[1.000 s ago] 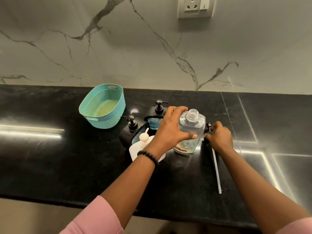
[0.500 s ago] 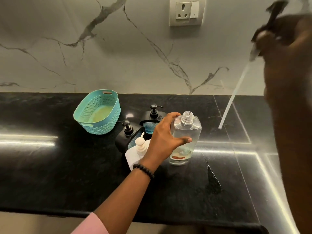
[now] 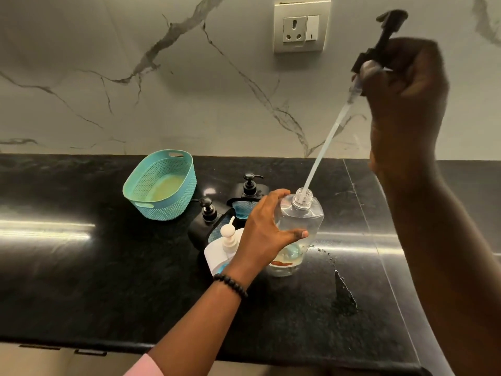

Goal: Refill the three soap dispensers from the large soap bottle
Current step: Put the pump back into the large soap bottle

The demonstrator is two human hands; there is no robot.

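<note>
My left hand grips the side of a clear soap bottle, which stands upright on the black counter with its neck open and only a little liquid at the bottom. Raised high at the right, my right hand holds the black pump head; its long clear tube slants down with the tip at the bottle's mouth. Left of the bottle stand two black dispensers and a white one, all with pumps on.
A teal perforated basket sits at the back left of the counter. A dark wet smear and drops lie on the counter right of the bottle. A wall socket is on the marble backsplash. The counter's front edge runs along the bottom.
My right hand picked the pump up off the counter, lifted it high, then swung its tube tip over to the bottle's mouth. My left hand kept holding the bottle.
</note>
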